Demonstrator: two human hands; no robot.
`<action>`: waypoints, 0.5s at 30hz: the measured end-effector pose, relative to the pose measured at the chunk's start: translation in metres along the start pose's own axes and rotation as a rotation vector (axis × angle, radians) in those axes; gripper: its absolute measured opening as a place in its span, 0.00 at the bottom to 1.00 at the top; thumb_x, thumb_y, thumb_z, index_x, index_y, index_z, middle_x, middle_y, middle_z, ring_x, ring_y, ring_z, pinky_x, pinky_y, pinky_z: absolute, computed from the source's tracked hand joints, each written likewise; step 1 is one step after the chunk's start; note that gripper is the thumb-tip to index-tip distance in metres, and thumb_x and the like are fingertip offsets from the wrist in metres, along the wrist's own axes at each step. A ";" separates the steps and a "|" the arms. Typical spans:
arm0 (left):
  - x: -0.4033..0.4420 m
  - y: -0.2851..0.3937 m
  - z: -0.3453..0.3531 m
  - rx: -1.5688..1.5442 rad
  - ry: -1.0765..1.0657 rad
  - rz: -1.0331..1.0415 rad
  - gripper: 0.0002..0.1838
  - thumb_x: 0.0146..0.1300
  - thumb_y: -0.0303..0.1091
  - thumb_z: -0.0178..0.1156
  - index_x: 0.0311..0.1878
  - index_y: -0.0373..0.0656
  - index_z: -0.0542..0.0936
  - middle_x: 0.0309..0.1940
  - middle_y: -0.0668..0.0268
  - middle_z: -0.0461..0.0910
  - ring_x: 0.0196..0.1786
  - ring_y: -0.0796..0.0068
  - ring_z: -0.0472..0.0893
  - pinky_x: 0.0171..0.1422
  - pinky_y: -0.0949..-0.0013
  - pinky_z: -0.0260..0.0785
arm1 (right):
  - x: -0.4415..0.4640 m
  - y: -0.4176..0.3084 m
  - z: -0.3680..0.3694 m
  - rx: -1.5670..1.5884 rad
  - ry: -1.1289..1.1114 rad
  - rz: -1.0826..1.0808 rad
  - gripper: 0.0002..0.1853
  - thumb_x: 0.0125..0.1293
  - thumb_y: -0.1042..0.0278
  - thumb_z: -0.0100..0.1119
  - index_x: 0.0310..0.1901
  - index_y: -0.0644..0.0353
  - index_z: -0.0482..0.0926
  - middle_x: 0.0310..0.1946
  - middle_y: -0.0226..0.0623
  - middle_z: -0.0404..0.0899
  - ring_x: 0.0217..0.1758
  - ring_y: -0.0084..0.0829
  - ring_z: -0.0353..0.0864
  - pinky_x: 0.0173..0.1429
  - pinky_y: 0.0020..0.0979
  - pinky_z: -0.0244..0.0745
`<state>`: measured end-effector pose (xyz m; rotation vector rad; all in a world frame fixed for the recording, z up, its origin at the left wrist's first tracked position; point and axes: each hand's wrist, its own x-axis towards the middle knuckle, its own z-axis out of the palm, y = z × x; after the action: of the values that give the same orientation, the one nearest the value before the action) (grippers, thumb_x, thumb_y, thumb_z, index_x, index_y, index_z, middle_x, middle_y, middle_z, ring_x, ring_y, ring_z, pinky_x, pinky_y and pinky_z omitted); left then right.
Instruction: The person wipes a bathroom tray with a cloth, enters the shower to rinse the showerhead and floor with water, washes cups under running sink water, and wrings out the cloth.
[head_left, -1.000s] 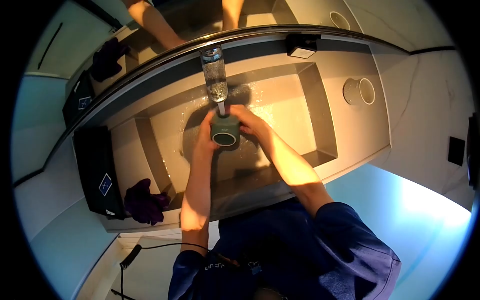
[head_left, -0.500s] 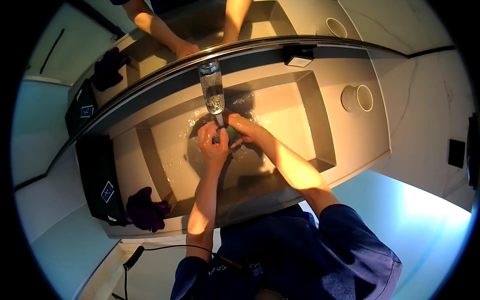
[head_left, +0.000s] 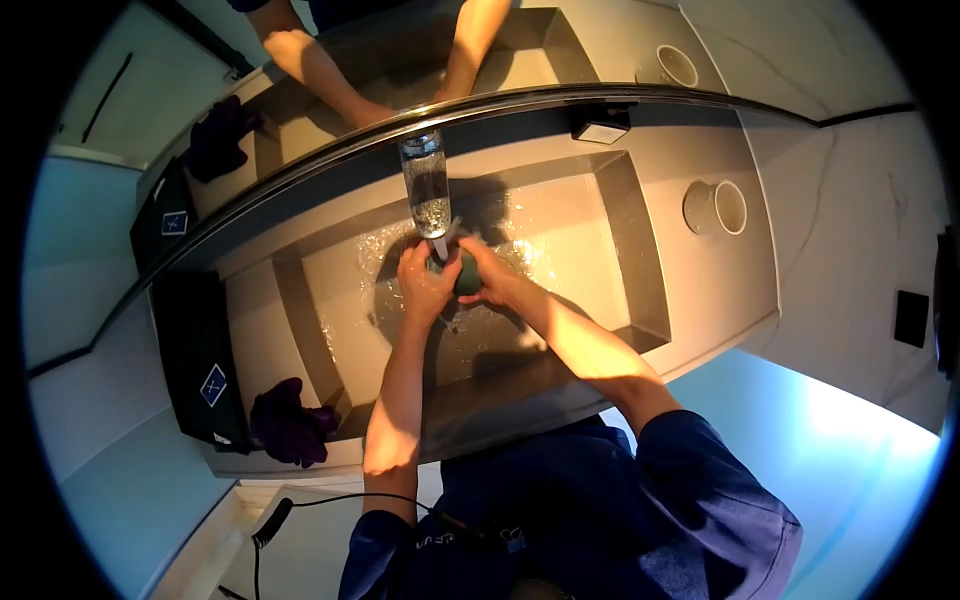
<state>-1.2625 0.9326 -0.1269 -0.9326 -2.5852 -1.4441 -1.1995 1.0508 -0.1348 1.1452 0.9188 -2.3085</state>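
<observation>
Under the faucet (head_left: 427, 190), running water falls onto a small dark green rounded object, perhaps a cup (head_left: 468, 276), held between both hands. My left hand (head_left: 426, 284) grips it from the left, thumb against its side. From the right, my right hand (head_left: 488, 272) curls around it, fingertips blurred near the stream. Much of the object is hidden by the fingers, so its exact kind is unclear. Below lies the sink (head_left: 370, 350), its floor wet with splashing water.
A white cup (head_left: 716, 208) stands on the right counter. At the left are a dark purple cloth (head_left: 292, 422) and a black bag (head_left: 197, 370) with a diamond label. A small black box-shaped item (head_left: 601, 124) sits behind the sink, below the mirror (head_left: 390, 70).
Both hands have shifted slightly and turned the green object, which now shows more between them. Water splashes more widely around the fingers.
</observation>
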 end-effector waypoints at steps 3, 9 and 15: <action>-0.002 -0.035 0.009 -0.628 -0.140 -1.016 0.13 0.53 0.43 0.62 0.38 0.48 0.79 0.33 0.66 0.78 0.36 0.69 0.75 0.33 0.65 0.67 | -0.016 0.001 0.008 -0.460 0.154 -0.477 0.21 0.64 0.50 0.48 0.51 0.57 0.71 0.37 0.42 0.74 0.38 0.38 0.76 0.33 0.41 0.76; -0.011 0.001 -0.002 -1.013 0.010 -1.202 0.19 0.54 0.41 0.63 0.47 0.45 0.74 0.40 0.64 0.76 0.39 0.67 0.75 0.40 0.67 0.68 | 0.016 0.018 -0.006 -1.251 0.264 -0.939 0.24 0.59 0.51 0.55 0.52 0.56 0.69 0.46 0.48 0.68 0.48 0.51 0.68 0.43 0.46 0.73; -0.012 -0.011 -0.015 -0.179 0.167 -0.237 0.15 0.54 0.32 0.64 0.42 0.33 0.77 0.38 0.61 0.78 0.42 0.74 0.75 0.48 0.69 0.67 | 0.017 -0.005 0.017 -0.072 -0.123 -0.017 0.22 0.64 0.44 0.46 0.54 0.46 0.70 0.53 0.34 0.69 0.52 0.38 0.71 0.40 0.52 0.74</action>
<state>-1.2622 0.9109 -0.1306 -0.5036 -2.5447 -1.7518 -1.2216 1.0407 -0.1387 0.9585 0.9603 -2.3106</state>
